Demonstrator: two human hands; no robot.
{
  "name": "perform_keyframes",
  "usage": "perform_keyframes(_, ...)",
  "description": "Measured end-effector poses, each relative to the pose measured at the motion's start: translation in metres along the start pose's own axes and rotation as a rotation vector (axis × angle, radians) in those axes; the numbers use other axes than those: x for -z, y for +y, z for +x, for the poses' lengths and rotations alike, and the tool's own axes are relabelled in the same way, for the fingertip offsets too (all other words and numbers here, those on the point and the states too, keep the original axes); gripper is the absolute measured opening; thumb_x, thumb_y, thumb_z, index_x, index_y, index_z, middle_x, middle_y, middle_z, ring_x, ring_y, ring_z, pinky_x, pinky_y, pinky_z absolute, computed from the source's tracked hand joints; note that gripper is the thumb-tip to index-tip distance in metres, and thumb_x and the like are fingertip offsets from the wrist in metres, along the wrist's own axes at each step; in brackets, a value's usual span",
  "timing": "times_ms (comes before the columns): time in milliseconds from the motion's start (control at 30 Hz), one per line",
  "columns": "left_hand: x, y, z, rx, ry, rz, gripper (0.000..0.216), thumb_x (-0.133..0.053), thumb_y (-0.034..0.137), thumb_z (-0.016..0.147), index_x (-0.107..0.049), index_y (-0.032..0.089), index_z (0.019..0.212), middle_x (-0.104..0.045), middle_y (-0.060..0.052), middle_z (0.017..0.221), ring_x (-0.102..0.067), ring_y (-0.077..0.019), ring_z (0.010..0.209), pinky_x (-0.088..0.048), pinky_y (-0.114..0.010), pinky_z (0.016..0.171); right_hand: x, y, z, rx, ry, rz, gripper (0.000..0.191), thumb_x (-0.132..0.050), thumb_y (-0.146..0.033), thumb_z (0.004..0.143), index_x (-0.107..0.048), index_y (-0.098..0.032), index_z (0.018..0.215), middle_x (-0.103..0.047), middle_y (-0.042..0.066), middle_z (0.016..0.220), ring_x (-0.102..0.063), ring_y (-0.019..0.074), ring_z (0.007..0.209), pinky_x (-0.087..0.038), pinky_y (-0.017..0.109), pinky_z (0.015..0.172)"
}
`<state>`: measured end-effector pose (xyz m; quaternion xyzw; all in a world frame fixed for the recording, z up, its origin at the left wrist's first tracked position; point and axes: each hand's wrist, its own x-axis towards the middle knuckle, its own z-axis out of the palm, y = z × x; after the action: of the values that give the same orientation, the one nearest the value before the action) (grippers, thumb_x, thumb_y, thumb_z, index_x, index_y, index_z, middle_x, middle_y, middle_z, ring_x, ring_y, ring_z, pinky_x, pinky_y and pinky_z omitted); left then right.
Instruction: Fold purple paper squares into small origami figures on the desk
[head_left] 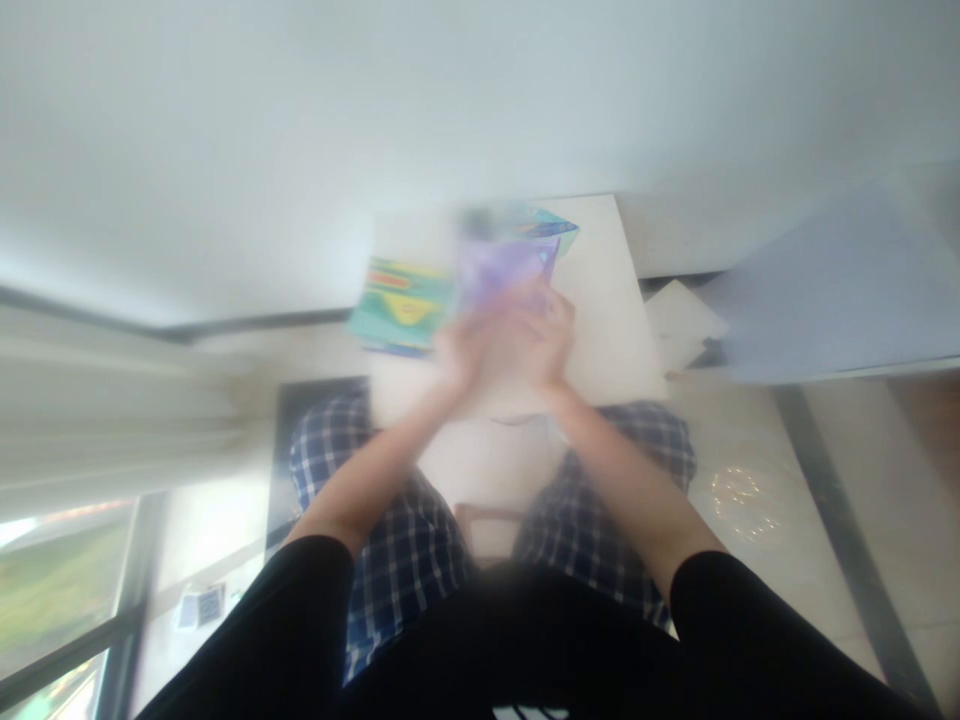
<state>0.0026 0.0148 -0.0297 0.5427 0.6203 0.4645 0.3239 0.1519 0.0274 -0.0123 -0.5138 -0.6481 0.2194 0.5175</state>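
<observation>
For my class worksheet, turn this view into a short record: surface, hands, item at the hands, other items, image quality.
surface: white table
left hand: at the purple item's near side; grip too blurred to tell
right hand: also at the purple item's near side; grip unclear
item at hands: purple item, blurred
left on table: green-and-yellow item, jutting past the left edge
beyond purple item: teal-and-blue item, partly hidden
image quality: strongly blurred around the hands
</observation>
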Motion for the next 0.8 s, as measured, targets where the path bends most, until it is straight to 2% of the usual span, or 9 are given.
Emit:
perform_keyframes(167, 0.005, 0.001, 0.006, -0.006, 0.078, -0.034, 0.033, -0.064, 0.046, 0.09, -0.077, 0.021, 0.107, -0.077, -0.007, 0.108, -0.073, -0.0256, 0.1, -0.057, -0.039, 0.092, -0.003, -0.003, 0.003, 0.006, 0.01, -0.03, 0.038, -0.049, -0.038, 0.098, -0.059, -0.036, 0.135, -0.058, 0.003, 0.14, -0.045, 0.0259, 0.143, -0.038, 0.055, 0.119)
perform_keyframes(267, 0.01, 0.001, 0.011, -0.03, 0.102, -0.018, 0.031, -0.063, 0.046, 0.09, -0.078, 0.022, 0.103, -0.079, -0.005, 0.1, -0.075, -0.0238, 0.096, -0.057, -0.036, 0.091, 0.002, -0.009, 0.008, 0.023, 0.019, -0.045, 0.043, -0.054, -0.041, 0.096, -0.056, -0.033, 0.138, -0.056, 0.005, 0.144, -0.04, 0.0267, 0.146, -0.038, 0.054, 0.119)
perform_keyframes(333, 0.011, 0.0, 0.014, -0.077, 0.06, -0.016, 0.032, -0.061, 0.044, 0.091, -0.077, 0.022, 0.107, -0.079, -0.005, 0.102, -0.074, -0.0227, 0.096, -0.058, -0.034, 0.09, 0.005, -0.011, 0.011, 0.026, 0.033, -0.044, 0.046, -0.056, -0.042, 0.095, -0.055, -0.032, 0.14, -0.054, 0.006, 0.145, -0.039, 0.0273, 0.147, -0.038, 0.053, 0.119)
perform_keyframes(467, 0.009, -0.007, 0.019, -0.175, -0.034, -0.039, 0.038, -0.059, 0.039, 0.093, -0.069, 0.024, 0.126, -0.074, -0.005, 0.12, -0.071, -0.0232, 0.108, -0.056, -0.032, 0.094, 0.01, -0.007, 0.014, 0.006, 0.047, -0.039, 0.042, -0.053, -0.041, 0.096, -0.06, -0.029, 0.136, -0.058, 0.008, 0.143, -0.045, 0.0268, 0.143, -0.04, 0.052, 0.117)
perform_keyframes(567, 0.007, -0.015, 0.024, -0.142, -0.076, -0.056, 0.037, -0.06, 0.037, 0.092, -0.07, 0.025, 0.125, -0.074, -0.005, 0.119, -0.07, -0.0245, 0.11, -0.056, -0.034, 0.095, 0.01, 0.002, 0.012, 0.019, 0.085, -0.073, 0.037, -0.051, -0.041, 0.097, -0.068, -0.025, 0.125, -0.067, 0.009, 0.131, -0.058, 0.0247, 0.131, -0.047, 0.047, 0.112)
perform_keyframes(667, 0.007, -0.02, 0.029, -0.1, -0.061, -0.092, 0.033, -0.06, 0.036, 0.092, -0.073, 0.025, 0.121, -0.075, -0.005, 0.115, -0.071, -0.0254, 0.109, -0.057, -0.036, 0.095, 0.008, 0.011, 0.006, 0.029, 0.108, -0.125, 0.032, -0.052, -0.041, 0.096, -0.076, -0.026, 0.111, -0.077, 0.005, 0.109, -0.071, 0.0218, 0.107, -0.056, 0.04, 0.1)
perform_keyframes(800, 0.009, -0.02, 0.033, -0.098, -0.067, -0.135, 0.033, -0.059, 0.036, 0.092, -0.073, 0.025, 0.12, -0.075, -0.005, 0.116, -0.071, -0.0264, 0.108, -0.058, -0.037, 0.093, 0.005, 0.019, 0.001, -0.003, 0.121, -0.222, 0.029, -0.055, -0.04, 0.094, -0.079, -0.027, 0.103, -0.079, 0.003, 0.082, -0.074, 0.0195, 0.084, -0.058, 0.035, 0.089)
